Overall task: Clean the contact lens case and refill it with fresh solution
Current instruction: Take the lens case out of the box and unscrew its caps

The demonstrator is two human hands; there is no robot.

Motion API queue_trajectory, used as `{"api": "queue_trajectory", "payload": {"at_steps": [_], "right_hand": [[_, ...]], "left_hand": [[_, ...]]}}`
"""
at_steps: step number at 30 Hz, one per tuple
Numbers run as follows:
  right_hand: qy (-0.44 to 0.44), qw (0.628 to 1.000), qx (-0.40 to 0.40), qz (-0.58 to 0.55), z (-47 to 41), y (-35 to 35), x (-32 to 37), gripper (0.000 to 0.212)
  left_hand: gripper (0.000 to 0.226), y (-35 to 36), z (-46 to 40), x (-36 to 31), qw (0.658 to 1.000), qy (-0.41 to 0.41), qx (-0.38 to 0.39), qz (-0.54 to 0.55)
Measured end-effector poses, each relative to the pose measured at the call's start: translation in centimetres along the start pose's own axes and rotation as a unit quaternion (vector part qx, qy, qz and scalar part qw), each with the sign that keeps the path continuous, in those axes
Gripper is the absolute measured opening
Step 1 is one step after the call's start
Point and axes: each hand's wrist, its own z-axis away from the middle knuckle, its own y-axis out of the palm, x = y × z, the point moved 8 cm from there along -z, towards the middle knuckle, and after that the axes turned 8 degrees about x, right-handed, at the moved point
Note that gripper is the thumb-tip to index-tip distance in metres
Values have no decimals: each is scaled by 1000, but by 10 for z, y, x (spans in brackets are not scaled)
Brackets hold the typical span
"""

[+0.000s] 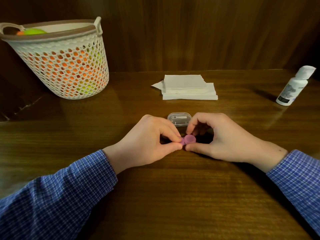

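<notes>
at table centre, near the front edge, both hands meet over a small pink lens case (189, 140) that sits low on the wood. left hand (149, 142) comes in from the left w/ wrist angled inward, thumb and forefinger pinching the left end of the case. right hand (216, 137) arches over from the right, fingers curled down; its forefinger and thumb pinch the round right-hand cap. can't tell if the cap is tight or loose. both forearms wear blue checked sleeves (57, 196) and lie on the table.

just behind the hands, partly hidden by the fingers, a clear plastic box (179, 118) w/ small pale items inside, too small to make out. far left, a white mesh basket (65, 66) w/ brown rim and loop handles holds orange and yellow-green stuff seen thru the holes and over the rim. back centre, a stack of white paper napkins (188, 87), top ones offset. far right, well apart from the hands, a white bottle (294, 85) stands w/ flip cap open, label unreadable.

surface is a dark glossy wood table (164, 196); behind it a dark wood-panel wall (207, 32).
</notes>
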Motion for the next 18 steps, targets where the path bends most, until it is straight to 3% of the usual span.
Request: {"api": "queue_trajectory", "payload": {"at_steps": [4,14,18], "right_hand": [[11,1000,-25,-9,-1,-2,0,26],[-11,999,31,-31,-1,-2,0,29],[-2,1000,0,-9,1,0,-1,35]], "left_hand": [[13,0,0,-1,1000,-1,-1,-1],[13,0,0,0,1000,3,0,1],[13,0,0,0,1000,6,3,3]]}}
